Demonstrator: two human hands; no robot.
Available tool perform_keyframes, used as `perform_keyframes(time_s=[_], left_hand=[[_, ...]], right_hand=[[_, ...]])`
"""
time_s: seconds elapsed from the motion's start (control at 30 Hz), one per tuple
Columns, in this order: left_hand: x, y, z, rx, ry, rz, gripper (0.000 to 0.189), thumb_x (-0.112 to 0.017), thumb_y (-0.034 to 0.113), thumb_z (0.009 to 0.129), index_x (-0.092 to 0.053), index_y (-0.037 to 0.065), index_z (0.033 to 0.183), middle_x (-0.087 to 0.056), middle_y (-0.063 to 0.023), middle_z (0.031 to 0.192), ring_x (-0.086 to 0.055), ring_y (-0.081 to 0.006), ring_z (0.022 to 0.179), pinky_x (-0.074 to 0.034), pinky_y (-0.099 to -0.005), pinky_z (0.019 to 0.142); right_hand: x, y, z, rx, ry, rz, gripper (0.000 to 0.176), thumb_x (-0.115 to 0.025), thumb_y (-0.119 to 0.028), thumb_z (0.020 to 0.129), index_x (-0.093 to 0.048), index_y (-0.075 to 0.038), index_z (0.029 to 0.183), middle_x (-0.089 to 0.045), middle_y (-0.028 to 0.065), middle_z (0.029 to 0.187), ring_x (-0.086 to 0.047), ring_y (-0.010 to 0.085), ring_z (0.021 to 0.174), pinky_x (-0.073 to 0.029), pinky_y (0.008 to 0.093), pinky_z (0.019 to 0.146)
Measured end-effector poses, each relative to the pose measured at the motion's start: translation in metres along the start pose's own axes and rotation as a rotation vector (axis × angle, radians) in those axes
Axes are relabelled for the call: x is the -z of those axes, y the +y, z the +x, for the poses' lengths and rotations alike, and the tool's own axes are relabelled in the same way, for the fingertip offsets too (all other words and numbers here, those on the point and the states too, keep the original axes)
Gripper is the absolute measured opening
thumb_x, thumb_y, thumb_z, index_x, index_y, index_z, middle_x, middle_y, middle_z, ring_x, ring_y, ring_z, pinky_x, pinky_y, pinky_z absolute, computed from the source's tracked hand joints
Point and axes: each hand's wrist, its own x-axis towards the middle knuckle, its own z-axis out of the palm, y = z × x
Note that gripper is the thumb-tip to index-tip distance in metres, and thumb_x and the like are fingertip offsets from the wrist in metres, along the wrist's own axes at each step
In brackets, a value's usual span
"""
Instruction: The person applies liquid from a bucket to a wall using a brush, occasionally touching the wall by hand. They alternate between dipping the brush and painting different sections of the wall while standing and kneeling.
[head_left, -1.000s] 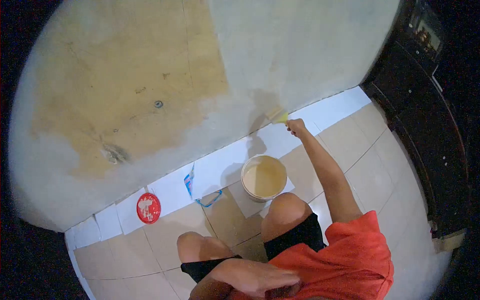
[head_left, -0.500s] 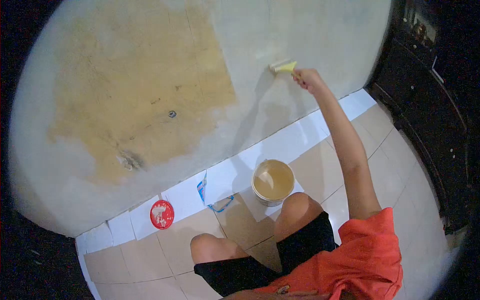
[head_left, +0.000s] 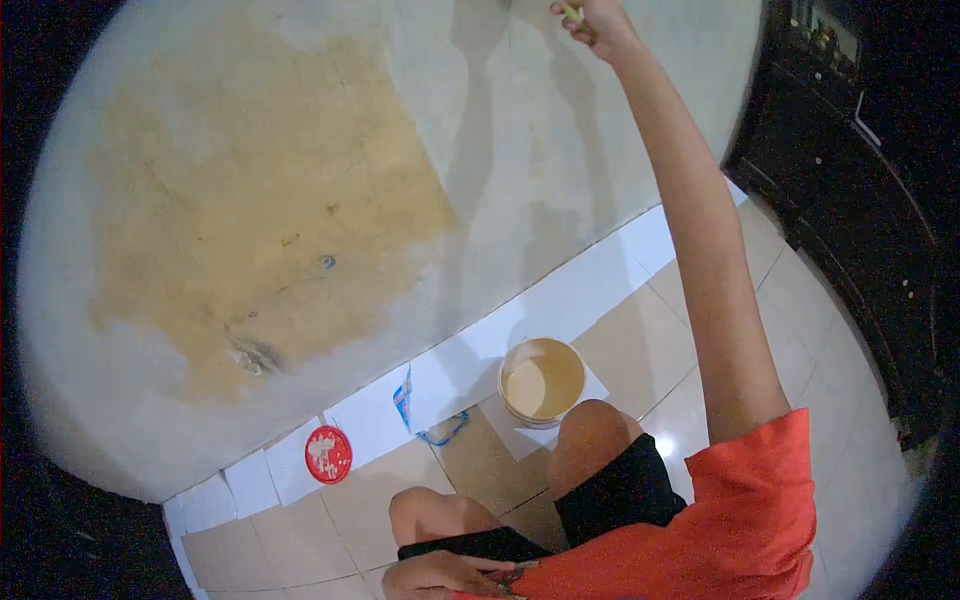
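My right hand (head_left: 598, 28) is raised at the top of the view, closed around the yellow handle (head_left: 573, 14) of a wide tool. The tool's head is out of frame. In front of it is the wall (head_left: 620, 140), pale with a large yellowish patch (head_left: 250, 200) on its left part. Near my knees stands an open bucket (head_left: 543, 382) of cream-coloured material. What looks like my left hand (head_left: 440, 576) is low at the bottom edge, by my red shirt; its fingers are not clear.
White sheets (head_left: 470, 350) line the floor along the wall. A red lid (head_left: 328, 454) smeared with pale material lies on them at left. A blue-edged plastic piece (head_left: 443, 430) lies near the bucket. Dark furniture (head_left: 850, 210) stands at right.
My right hand and the tool have moved up the wall, taking the tool's head out of frame. More of my left arm or hand shows at the bottom. The view has shifted slightly upward.
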Motion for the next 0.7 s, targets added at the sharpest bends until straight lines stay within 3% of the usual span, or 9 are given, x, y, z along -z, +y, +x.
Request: perform_keyframes(time_s=[0.07,0.13,0.2,0.23,0.27,0.33,0.37,0.43,0.7], left_hand=[[-0.001,-0.001,-0.002,0.029,0.039,0.006,0.033,-0.058,0.009,0.083,-0.052,0.001,0.115,-0.060,-0.0121,0.105,-0.053,-0.0227,0.103,-0.041,-0.0330,0.088],[-0.002,0.007,0.006,0.046,0.060,0.014,0.035,-0.059,0.009,0.083,-0.052,0.001,0.116,-0.060,-0.0120,0.105,-0.054,-0.0225,0.104,-0.041,-0.0328,0.088],[0.003,0.014,0.020,0.505,0.454,-0.031,0.029,-0.056,0.008,0.085,-0.054,0.000,0.113,-0.062,-0.0122,0.104,-0.056,-0.0202,0.101,-0.043,-0.0320,0.086],[0.001,0.012,0.022,0.686,0.697,-0.246,0.026,-0.056,0.009,0.085,-0.057,0.001,0.110,-0.062,-0.0105,0.105,-0.058,-0.0187,0.098,-0.044,-0.0316,0.085],[0.003,0.009,0.026,0.690,0.700,-0.243,0.026,-0.056,0.009,0.085,-0.057,0.001,0.110,-0.062,-0.0105,0.105,-0.058,-0.0187,0.098,-0.044,-0.0316,0.085],[0.018,0.003,0.036,0.659,0.777,0.129,0.027,-0.058,0.011,0.084,-0.057,0.004,0.111,-0.062,-0.0091,0.106,-0.058,-0.0187,0.100,-0.044,-0.0316,0.084],[0.027,0.003,0.042,0.664,0.777,0.131,0.027,-0.058,0.011,0.084,-0.057,0.004,0.111,-0.062,-0.0091,0.106,-0.058,-0.0187,0.100,-0.044,-0.0316,0.084],[0.047,0.004,0.057,0.494,0.664,0.560,0.029,-0.059,0.015,0.084,-0.056,0.005,0.111,-0.062,-0.0078,0.106,-0.057,-0.0187,0.100,-0.045,-0.0310,0.083],[0.090,-0.038,0.083,0.534,0.786,0.539,0.030,-0.057,0.016,0.085,-0.054,0.003,0.112,-0.061,-0.0090,0.108,-0.057,-0.0181,0.100,-0.042,-0.0311,0.088]], right_hand=[[-0.002,0.052,0.010,-0.077,-0.095,0.022,0.028,-0.050,-0.030,0.088,-0.058,-0.004,0.096,-0.052,-0.0006,0.068,-0.037,0.0052,0.042,-0.030,0.0188,0.036],[0.008,0.107,-0.002,-0.161,-0.103,-0.100,0.026,-0.049,-0.031,0.088,-0.057,-0.006,0.088,-0.053,-0.0003,0.070,-0.040,0.0070,0.043,-0.033,0.0216,0.038],[0.012,0.151,-0.038,-0.301,-0.080,-0.003,0.025,-0.047,-0.031,0.089,-0.055,-0.008,0.083,-0.053,-0.0003,0.068,-0.040,0.0068,0.043,-0.031,0.0216,0.037],[0.017,0.183,-0.050,-0.301,-0.082,-0.023,0.025,-0.049,-0.030,0.087,-0.058,-0.008,0.082,-0.053,0.0004,0.065,-0.041,0.0085,0.042,-0.032,0.0241,0.035],[0.021,0.211,-0.063,-0.301,-0.086,-0.041,0.025,-0.050,-0.029,0.086,-0.061,-0.007,0.081,-0.054,0.0011,0.061,-0.042,0.0102,0.040,-0.032,0.0267,0.034],[0.019,0.237,-0.098,-0.388,-0.077,-0.139,0.025,-0.047,-0.031,0.090,-0.058,-0.010,0.085,-0.052,-0.0007,0.064,-0.039,0.0064,0.041,-0.028,0.0214,0.034],[0.021,0.258,-0.111,-0.427,-0.056,-0.111,0.024,-0.048,-0.032,0.089,-0.059,-0.010,0.087,-0.052,-0.0007,0.064,-0.039,0.0065,0.041,-0.028,0.0214,0.034],[0.026,0.292,-0.133,-0.502,-0.034,-0.084,0.025,-0.049,-0.033,0.088,-0.061,-0.011,0.090,-0.052,-0.0010,0.063,-0.040,0.0066,0.041,-0.028,0.0213,0.034],[0.054,0.378,-0.207,-0.702,0.010,-0.153,0.026,-0.055,-0.032,0.082,-0.065,-0.009,0.087,-0.056,0.0038,0.060,-0.042,0.0104,0.038,-0.030,0.0266,0.032]])
